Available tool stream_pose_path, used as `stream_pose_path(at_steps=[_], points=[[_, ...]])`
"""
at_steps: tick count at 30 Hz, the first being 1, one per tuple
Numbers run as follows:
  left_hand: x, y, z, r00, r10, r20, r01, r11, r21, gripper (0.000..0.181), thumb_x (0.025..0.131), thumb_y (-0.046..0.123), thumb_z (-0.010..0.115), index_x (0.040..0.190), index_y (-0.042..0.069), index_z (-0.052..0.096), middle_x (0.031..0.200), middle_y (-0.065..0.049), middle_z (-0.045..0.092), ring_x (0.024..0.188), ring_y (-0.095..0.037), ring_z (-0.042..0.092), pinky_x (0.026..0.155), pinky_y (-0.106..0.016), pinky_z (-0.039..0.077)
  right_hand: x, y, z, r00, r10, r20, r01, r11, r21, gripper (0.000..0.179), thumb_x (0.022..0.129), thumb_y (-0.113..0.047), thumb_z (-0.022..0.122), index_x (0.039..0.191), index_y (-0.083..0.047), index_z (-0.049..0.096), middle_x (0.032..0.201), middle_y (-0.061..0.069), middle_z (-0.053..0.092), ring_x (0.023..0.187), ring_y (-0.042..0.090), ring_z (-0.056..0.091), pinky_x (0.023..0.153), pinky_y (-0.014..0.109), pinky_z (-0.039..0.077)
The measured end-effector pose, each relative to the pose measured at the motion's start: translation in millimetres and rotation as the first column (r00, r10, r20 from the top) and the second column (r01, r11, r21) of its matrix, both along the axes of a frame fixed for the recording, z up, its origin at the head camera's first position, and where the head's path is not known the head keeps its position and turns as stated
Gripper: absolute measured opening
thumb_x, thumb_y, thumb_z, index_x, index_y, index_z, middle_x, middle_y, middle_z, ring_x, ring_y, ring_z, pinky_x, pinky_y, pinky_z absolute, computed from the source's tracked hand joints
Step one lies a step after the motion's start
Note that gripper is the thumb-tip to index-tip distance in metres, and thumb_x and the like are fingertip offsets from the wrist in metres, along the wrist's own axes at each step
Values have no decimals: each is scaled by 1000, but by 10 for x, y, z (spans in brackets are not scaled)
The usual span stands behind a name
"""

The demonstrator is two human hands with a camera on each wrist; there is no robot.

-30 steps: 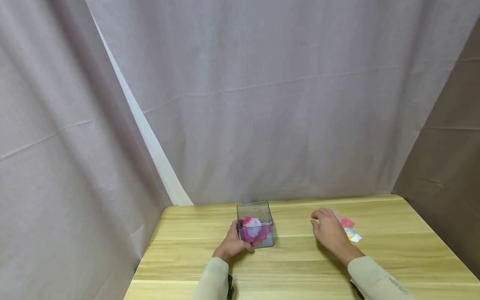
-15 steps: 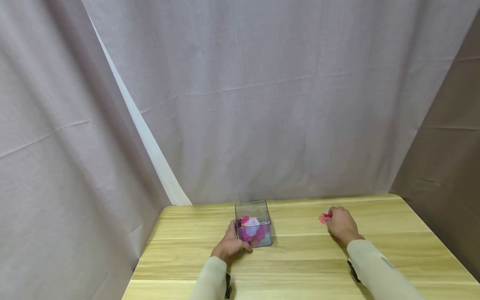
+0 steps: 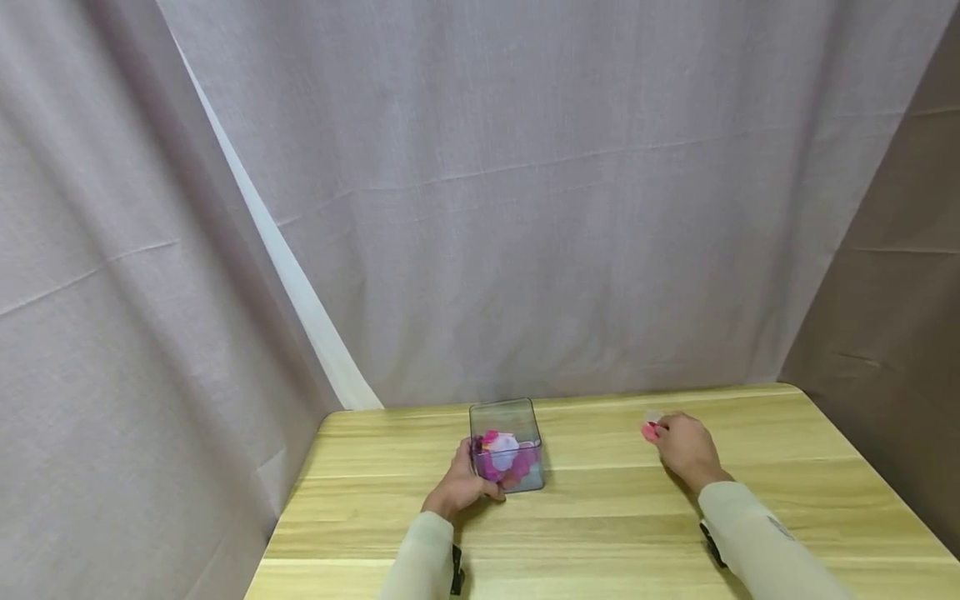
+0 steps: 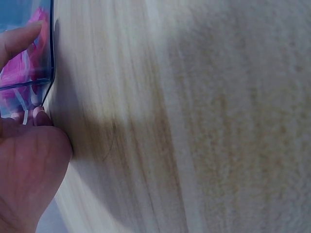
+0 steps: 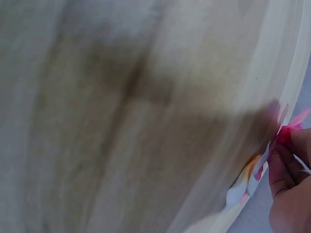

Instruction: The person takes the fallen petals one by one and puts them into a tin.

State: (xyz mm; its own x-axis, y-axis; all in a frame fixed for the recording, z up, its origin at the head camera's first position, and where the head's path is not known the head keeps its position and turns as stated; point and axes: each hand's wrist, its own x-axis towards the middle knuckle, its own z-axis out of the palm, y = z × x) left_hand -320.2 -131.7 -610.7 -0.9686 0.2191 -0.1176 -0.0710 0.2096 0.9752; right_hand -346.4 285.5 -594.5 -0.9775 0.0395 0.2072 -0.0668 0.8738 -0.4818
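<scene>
My left hand (image 3: 457,490) grips a clear, smoky box (image 3: 534,479) at its left side and near corner, thumb along the front. Inside lies a heap of thin magenta and white petal-like pieces (image 3: 504,454), their pink seen through the box wall in the left wrist view. Farther right, my right hand (image 3: 687,448) pinches a pink petal-like piece (image 5: 289,133) between thumb and fingers, low over the table. White and orange pieces (image 5: 238,191) lie beside those fingers in the right wrist view. In the head view the hand hides most of this small pile.
Both hands work over a light wooden table (image 3: 585,533) with rounded far corners. Grey curtains (image 3: 585,208) hang behind it and at the left, with a white gap (image 3: 300,292) between two of them. A darker brown curtain (image 3: 892,333) stands at the right.
My right hand has moved slightly right onto the small pile and now pinches a pink petal-like piece. The left hand and the box have stayed nearly in place.
</scene>
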Motion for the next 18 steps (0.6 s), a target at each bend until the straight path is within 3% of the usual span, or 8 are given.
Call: stream_pose_path(at_steps=[4,12,18], points=[[-5,5,-3,1000,-5,-8,5,1000,16,111,57,-13,83,155,6,35,157,-21,49,150,-44,42,132,-69,14,25,14,-10,999,14,-29,-14,1000,-5,25,104,-11,57,103,4,78,105,26,77,100,50,72,89,65,57],[1,0,0,1000,-2,-3,2,1000,28,111,57,-13,83,155,5,35,158,-22,48,152,-45,38,132,-69,11,42,63,-59,998,20,-54,-22,999,-45,26,105,-11,55,102,4,76,101,24,78,91,40,73,83,60,59],[-5,-4,1,1000,-16,-6,16,999,43,111,57,-13,83,155,5,34,158,-23,48,152,-46,38,133,-69,11,128,75,-2,996,7,-92,-14,996,-83,27,106,-10,55,112,7,75,111,28,77,101,47,73,89,63,58]])
